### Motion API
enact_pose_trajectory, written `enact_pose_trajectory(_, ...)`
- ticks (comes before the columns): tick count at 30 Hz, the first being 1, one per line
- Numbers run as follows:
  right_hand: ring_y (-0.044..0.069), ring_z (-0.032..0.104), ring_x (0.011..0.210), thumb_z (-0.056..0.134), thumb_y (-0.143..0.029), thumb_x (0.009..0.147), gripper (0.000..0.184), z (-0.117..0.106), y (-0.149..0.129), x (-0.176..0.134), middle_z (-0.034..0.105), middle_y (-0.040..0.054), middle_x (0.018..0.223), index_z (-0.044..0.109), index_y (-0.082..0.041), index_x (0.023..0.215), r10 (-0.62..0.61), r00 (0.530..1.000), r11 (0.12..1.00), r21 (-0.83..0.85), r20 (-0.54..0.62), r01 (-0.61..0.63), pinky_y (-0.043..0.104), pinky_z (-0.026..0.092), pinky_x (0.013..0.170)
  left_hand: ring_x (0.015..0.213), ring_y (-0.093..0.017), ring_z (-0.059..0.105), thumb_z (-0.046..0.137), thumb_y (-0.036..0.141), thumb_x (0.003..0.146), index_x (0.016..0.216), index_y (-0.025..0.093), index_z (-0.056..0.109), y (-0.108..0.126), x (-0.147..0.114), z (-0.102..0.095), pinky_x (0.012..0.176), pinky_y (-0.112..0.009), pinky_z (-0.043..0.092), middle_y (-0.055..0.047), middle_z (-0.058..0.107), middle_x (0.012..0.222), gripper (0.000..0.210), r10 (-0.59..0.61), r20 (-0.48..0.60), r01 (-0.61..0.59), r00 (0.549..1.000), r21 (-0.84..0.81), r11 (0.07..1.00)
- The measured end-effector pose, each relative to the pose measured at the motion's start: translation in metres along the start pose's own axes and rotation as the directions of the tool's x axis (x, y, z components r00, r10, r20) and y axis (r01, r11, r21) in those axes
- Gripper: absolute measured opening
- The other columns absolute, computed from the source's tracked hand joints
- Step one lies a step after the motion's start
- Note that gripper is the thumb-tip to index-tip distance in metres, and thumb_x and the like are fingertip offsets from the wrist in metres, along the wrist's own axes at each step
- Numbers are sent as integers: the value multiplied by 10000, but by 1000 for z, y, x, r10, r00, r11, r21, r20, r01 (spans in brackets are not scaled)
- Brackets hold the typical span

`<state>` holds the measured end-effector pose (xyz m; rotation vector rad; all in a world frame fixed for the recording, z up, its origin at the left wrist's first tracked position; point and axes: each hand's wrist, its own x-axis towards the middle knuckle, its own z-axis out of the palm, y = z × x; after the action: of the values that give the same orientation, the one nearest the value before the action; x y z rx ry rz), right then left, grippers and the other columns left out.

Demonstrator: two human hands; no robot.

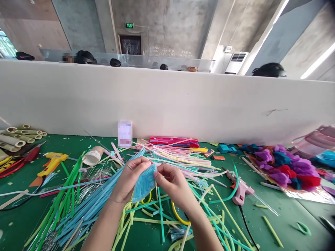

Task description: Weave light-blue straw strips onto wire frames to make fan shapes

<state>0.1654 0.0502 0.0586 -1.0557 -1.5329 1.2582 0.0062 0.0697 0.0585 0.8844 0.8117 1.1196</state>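
Between my two hands is a blue fan-shaped piece [144,184] that looks made of pipe cleaners laid side by side. My left hand [131,176] is closed on its upper left side, thumb on top. The fingertips of my right hand [171,179] pinch its upper right edge. Under and left of my left hand lies a bundle of long blue pipe cleaners [89,211]. Green pipe cleaners [69,195] lie farther left. Yellow scissors handles [180,214] show partly beneath my right wrist.
A yellow glue gun [53,162] lies left, with bamboo tubes [21,137] behind it. A pink glue gun [242,191] with a black cord rests right, near purple and red flowers [290,165]. A white partition [167,104] closes off the back, a phone-like card [125,134] against it.
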Motion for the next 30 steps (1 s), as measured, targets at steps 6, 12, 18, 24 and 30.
enact_pose_trajectory(6,121,478,675,631,-423,884,263,-5,-1,-1,564,0,749,636,-165,834,9,999,999,33,-34,-8,232,372,586,687,-98,556,800,317,756,891,176,687,-3,1,-7,647,-203,442,-4,639,796,225,33,81,-42,996,116,992)
enact_pose_trajectory(12,118,448,618,596,-519,889,354,-8,-1,2,548,-7,702,622,-172,825,63,992,998,37,-110,-59,237,354,536,742,-109,537,747,330,814,889,176,664,-4,2,-11,652,-207,415,-8,622,830,191,58,157,-94,986,227,969)
enact_pose_trajectory(18,106,408,598,555,-501,921,329,-4,5,2,516,-20,721,572,-183,836,19,994,999,-43,-103,-23,236,320,516,754,-115,521,739,330,806,810,163,644,-3,3,-9,698,-218,416,7,589,790,193,47,194,-106,980,309,945)
enact_pose_trajectory(24,110,353,582,483,-545,942,356,-3,16,6,393,-55,671,495,-209,827,-31,938,1000,-14,-346,28,240,317,517,883,-164,602,682,389,849,999,182,684,-5,5,-8,812,-269,467,-40,671,964,255,-9,170,-35,985,256,966)
enact_pose_trajectory(30,108,341,531,528,-588,907,379,-5,17,9,395,-70,609,490,-225,804,93,838,984,179,-537,5,235,300,483,913,-203,659,621,415,898,979,177,722,-5,5,-10,822,-307,513,-75,720,988,271,-15,161,-4,987,117,993)
